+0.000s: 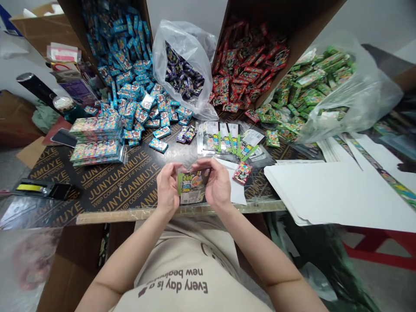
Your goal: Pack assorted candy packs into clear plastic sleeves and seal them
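My left hand (168, 187) and my right hand (217, 184) both grip a clear packet (193, 187) filled with small colourful packs, held upright over the near edge of the plywood table (123, 186). Fingers of both hands pinch its top edge. A single red pack (242, 172) lies just right of my right hand. Flat printed packets (227, 141) lie spread out behind my hands. A few purple packs (186, 134) sit loose beyond them.
Blue packs (130, 78) spill from a box at the back left, purple ones fill a plastic bag (183, 65), red ones (247, 65) a box, green ones (308, 82) a bag at right. Stacked filled packets (95, 141) lie left. White sheets (331, 190) lie right.
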A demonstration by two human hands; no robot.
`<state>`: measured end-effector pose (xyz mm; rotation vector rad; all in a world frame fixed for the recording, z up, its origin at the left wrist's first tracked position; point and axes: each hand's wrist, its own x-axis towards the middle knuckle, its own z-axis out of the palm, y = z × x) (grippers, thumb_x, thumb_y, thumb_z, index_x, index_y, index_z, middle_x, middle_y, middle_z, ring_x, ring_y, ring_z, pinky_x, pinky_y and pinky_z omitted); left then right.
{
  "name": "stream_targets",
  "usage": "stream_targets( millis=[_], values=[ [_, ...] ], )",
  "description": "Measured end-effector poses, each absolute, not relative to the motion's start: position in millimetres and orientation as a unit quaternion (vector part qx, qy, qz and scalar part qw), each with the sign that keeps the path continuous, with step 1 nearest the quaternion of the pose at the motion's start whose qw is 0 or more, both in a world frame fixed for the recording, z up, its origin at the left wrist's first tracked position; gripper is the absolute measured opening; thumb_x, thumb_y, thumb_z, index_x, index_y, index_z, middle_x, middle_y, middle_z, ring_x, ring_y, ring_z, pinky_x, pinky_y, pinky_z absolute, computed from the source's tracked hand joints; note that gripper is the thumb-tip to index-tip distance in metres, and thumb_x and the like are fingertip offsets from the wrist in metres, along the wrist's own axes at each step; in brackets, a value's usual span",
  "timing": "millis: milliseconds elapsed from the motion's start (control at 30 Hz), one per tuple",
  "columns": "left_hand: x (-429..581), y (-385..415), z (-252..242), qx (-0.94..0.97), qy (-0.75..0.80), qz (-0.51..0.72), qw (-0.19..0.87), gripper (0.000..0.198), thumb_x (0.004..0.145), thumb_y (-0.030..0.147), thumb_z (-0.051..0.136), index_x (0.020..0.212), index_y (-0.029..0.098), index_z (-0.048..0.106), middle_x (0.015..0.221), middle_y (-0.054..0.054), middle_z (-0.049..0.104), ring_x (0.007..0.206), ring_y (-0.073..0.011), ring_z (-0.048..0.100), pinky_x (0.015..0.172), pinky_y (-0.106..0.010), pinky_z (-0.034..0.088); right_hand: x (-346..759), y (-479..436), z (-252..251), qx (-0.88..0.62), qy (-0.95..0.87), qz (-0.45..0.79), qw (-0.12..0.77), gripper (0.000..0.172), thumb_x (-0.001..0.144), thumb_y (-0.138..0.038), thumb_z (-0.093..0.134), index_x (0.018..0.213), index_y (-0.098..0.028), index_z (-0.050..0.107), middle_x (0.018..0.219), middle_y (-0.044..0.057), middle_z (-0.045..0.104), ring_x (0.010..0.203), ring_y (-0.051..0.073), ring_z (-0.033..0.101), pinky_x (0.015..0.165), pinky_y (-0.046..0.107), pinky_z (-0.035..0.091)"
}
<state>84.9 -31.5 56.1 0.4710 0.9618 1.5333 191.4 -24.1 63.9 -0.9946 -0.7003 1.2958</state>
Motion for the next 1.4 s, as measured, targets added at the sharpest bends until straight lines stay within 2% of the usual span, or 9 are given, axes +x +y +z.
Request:
stream_targets(
  millis=[200, 400, 567, 667, 800, 967, 1167, 1333, 1400],
  values=[
    [78, -28, 51, 0.273, 0.436, 0.645, 0.565, 0.015, 0.064, 0.028, 0.076, 0.073, 0.017, 0.071, 0.067, 0.001, 0.069, 0.065, -0.0120, 0.064, 0.070, -0.024, 0.051, 199, -21, 61, -0.434, -0.292, 0.623, 0.581, 0.008, 0.067, -0.025, 0.063, 0.074, -0.022, 0.060, 0.072, -0.001, 0.072, 0.067, 0.016, 0.066, 0.076, 0.033, 0.055],
    [46, -28, 74, 0.560, 0.436, 0.552, 0.438, 0.007, 0.073, 0.021, 0.074, 0.079, 0.021, 0.077, 0.082, -0.004, 0.075, 0.079, -0.0167, 0.069, 0.075, -0.028, 0.054, 213, -26, 53, -0.437, -0.424, 0.506, 0.611, 0.008, 0.072, -0.025, 0.075, 0.079, -0.024, 0.072, 0.086, 0.002, 0.076, 0.081, 0.018, 0.070, 0.083, 0.035, 0.055],
    [32, -41, 95, 0.707, 0.411, 0.467, 0.337, 0.012, 0.070, 0.027, 0.079, 0.082, 0.024, 0.078, 0.085, -0.005, 0.077, 0.077, -0.0196, 0.072, 0.073, -0.031, 0.058, 228, -36, 58, -0.411, -0.562, 0.446, 0.562, 0.008, 0.072, -0.027, 0.078, 0.080, -0.028, 0.077, 0.092, 0.002, 0.077, 0.090, 0.023, 0.072, 0.089, 0.043, 0.056],
    [30, -41, 97, 0.661, 0.463, 0.459, 0.370, 0.010, 0.072, 0.027, 0.078, 0.081, 0.022, 0.078, 0.080, -0.005, 0.077, 0.071, -0.0187, 0.072, 0.068, -0.028, 0.058, 230, -36, 66, -0.418, -0.584, 0.450, 0.531, 0.010, 0.074, -0.027, 0.077, 0.084, -0.028, 0.078, 0.091, 0.002, 0.077, 0.086, 0.021, 0.072, 0.085, 0.040, 0.058],
    [32, -37, 97, 0.575, 0.506, 0.445, 0.464, 0.016, 0.061, 0.024, 0.084, 0.073, 0.017, 0.076, 0.071, -0.006, 0.075, 0.064, -0.0188, 0.071, 0.062, -0.027, 0.058, 227, -33, 77, -0.432, -0.575, 0.489, 0.494, 0.011, 0.072, -0.027, 0.078, 0.083, -0.024, 0.077, 0.081, 0.002, 0.076, 0.072, 0.018, 0.071, 0.068, 0.032, 0.060],
    [35, -34, 97, 0.583, 0.492, 0.472, 0.441, 0.011, 0.063, 0.023, 0.082, 0.063, 0.017, 0.073, 0.062, -0.005, 0.072, 0.056, -0.0161, 0.066, 0.053, -0.024, 0.055, 225, -32, 85, -0.443, -0.588, 0.477, 0.481, 0.009, 0.075, -0.030, 0.076, 0.077, -0.022, 0.077, 0.072, 0.002, 0.075, 0.063, 0.016, 0.068, 0.059, 0.030, 0.058],
    [31, -45, 89, 0.777, 0.398, 0.437, 0.215, 0.005, 0.076, 0.023, 0.072, 0.079, 0.021, 0.075, 0.086, -0.007, 0.077, 0.077, -0.0179, 0.072, 0.072, -0.028, 0.059, 238, -39, 68, -0.421, -0.674, 0.363, 0.487, 0.008, 0.081, -0.026, 0.071, 0.084, -0.028, 0.077, 0.091, 0.002, 0.077, 0.086, 0.022, 0.073, 0.082, 0.042, 0.060],
    [27, -55, 74, 0.813, 0.346, 0.439, 0.161, 0.014, 0.080, 0.016, 0.068, 0.090, 0.022, 0.075, 0.098, -0.008, 0.076, 0.084, -0.0174, 0.073, 0.075, -0.026, 0.059, 250, -47, 47, -0.371, -0.722, 0.311, 0.493, 0.014, 0.082, -0.032, 0.070, 0.095, -0.030, 0.076, 0.105, 0.004, 0.075, 0.098, 0.025, 0.071, 0.090, 0.043, 0.058],
    [25, -55, 71, 0.803, 0.359, 0.447, 0.162, 0.019, 0.082, 0.013, 0.064, 0.094, 0.023, 0.075, 0.101, -0.008, 0.076, 0.085, -0.0167, 0.073, 0.075, -0.024, 0.058, 251, -48, 41, -0.364, -0.714, 0.339, 0.493, 0.028, 0.086, -0.043, 0.064, 0.108, -0.028, 0.073, 0.119, 0.007, 0.070, 0.110, 0.027, 0.066, 0.097, 0.045, 0.053]
  ],
)
